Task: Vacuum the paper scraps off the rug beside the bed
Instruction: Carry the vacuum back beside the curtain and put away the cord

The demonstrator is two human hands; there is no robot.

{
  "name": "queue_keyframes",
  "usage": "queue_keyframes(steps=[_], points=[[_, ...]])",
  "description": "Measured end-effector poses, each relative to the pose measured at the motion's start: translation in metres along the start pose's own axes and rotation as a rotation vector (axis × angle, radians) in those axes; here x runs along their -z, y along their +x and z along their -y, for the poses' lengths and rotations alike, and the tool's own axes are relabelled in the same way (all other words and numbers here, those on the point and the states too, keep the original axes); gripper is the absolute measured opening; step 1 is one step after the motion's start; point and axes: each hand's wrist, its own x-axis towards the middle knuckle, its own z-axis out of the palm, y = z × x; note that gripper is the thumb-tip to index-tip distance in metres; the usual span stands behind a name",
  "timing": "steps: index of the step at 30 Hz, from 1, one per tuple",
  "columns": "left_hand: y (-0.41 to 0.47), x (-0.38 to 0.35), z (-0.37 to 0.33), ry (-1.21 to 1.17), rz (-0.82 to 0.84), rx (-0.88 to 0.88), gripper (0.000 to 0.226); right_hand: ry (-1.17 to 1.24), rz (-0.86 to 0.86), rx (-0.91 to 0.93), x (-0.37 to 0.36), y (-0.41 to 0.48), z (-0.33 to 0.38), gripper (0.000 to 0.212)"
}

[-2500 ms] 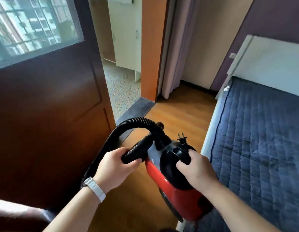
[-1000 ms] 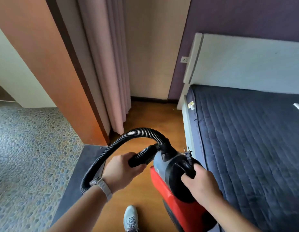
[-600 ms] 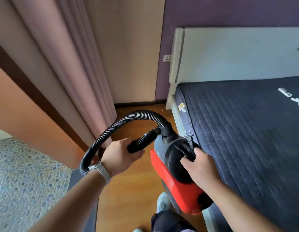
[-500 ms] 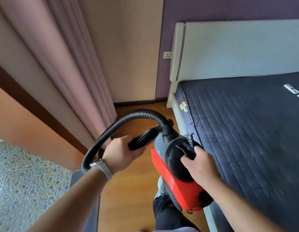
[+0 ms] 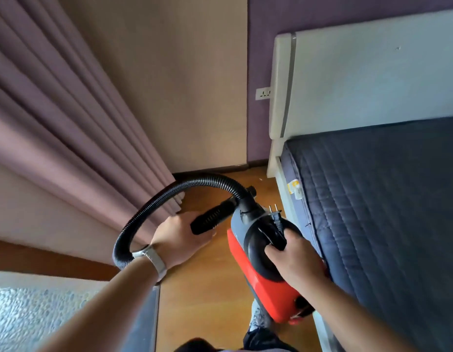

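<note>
Person stands in the floor (image 5: 207, 301) strip along the bed (image 5: 385, 212), on its left side, facing its headboard (image 5: 372, 72).

- Right hand (image 5: 294, 260): fingers wrapped around the black carry handle of the red vacuum (image 5: 261, 283). The machine hangs clear of the floor, just beside the bed edge. Carried, not rolled, likely because the strip is narrow.
- Left hand (image 5: 179, 237): clasped around the free end of the hose (image 5: 154, 207), on the side away from the bed. The rest of the hose arcs up and over to the vacuum's front. Holding the end probably stops it trailing or catching the curtain (image 5: 68, 123).
- Plug (image 5: 275, 212): prongs up, just above the right hand's fingers, so the machine is not powered.
- Wall socket (image 5: 263, 93): beside the headboard's left edge. Judged to be the likely destination.
- Rug and paper scraps: not in view. A pale speck on the floor near the bed's head corner is too small to identify.

Judgement: setup stage, no suction begun. Next comes setting the vacuum down and plugging in.
</note>
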Motion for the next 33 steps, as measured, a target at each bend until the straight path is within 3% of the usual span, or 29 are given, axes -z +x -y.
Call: queue_keyframes(steps=[6, 14, 23, 33], points=[[0.075, 0.011, -0.018, -0.012, 0.043, 0.021, 0.021, -0.016, -0.022, -0.032, -0.001, 0.069, 0.012, 0.028], [0.210, 0.001, -0.002, -0.010, 0.135, -0.121, 0.021, 0.019, -0.005, -0.180, -0.033, 0.165, 0.027, 0.020], [0.377, -0.027, 0.036, -0.084, 0.307, -0.182, 0.032, 0.095, -0.097, -0.369, -0.115, 0.273, 0.036, 0.016], [0.532, -0.152, 0.065, -0.044, 0.409, -0.223, 0.016, 0.298, -0.066, -0.465, -0.254, 0.399, -0.045, 0.006]])
